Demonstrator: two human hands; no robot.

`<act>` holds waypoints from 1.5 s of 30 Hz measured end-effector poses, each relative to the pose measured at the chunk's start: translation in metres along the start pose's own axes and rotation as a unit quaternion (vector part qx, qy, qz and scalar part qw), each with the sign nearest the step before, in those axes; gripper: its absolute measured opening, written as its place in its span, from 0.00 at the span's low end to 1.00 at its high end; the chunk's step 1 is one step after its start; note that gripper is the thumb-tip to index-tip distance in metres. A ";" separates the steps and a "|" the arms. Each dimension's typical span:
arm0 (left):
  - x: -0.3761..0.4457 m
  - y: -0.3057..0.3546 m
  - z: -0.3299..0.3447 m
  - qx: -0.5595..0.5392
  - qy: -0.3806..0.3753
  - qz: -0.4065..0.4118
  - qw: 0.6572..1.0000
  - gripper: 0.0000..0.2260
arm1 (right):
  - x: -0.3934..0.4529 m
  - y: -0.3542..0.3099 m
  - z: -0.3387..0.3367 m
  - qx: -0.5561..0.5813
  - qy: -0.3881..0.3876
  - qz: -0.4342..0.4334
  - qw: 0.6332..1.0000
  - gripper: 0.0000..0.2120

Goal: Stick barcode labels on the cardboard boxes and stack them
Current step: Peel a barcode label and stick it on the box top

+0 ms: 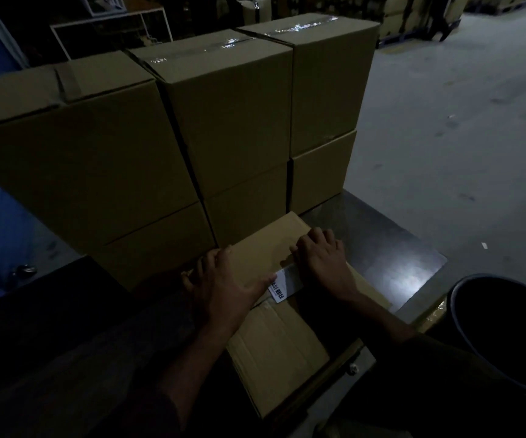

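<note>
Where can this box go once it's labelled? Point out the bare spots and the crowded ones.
Bare: the dark platform right of the near box, between the stacked boxes and the black bin. Crowded: the left and back, filled by stacks two high. Both hands press the barcode label.

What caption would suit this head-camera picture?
Two bare hands, left hand and right hand, press a white barcode label onto a brown cardboard box.

Bare hands, bare forearms; dark sleeves pushed up near elbows.
</note>
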State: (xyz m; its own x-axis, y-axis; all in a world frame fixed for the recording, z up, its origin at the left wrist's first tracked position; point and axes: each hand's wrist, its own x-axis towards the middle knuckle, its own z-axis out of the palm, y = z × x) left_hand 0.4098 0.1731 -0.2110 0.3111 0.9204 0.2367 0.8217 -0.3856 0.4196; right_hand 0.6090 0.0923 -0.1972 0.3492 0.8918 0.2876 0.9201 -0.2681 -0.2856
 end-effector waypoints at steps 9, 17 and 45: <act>0.002 0.002 0.003 0.020 0.006 -0.017 1.000 0.42 | -0.019 0.011 -0.008 0.034 -0.017 -0.015 0.999 0.14; 0.003 0.002 0.005 0.002 0.002 -0.027 1.000 0.41 | -0.008 0.001 -0.006 0.015 -0.034 0.030 0.999 0.16; 0.005 0.001 0.004 0.006 -0.009 -0.018 1.000 0.43 | -0.004 -0.012 -0.049 0.131 -0.114 0.041 0.984 0.17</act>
State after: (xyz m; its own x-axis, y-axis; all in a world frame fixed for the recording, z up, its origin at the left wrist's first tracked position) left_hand 0.4143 0.1770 -0.2127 0.2895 0.9346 0.2064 0.8383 -0.3517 0.4166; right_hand 0.6049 0.0741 -0.1496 0.3443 0.9375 0.0500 0.8026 -0.2662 -0.5338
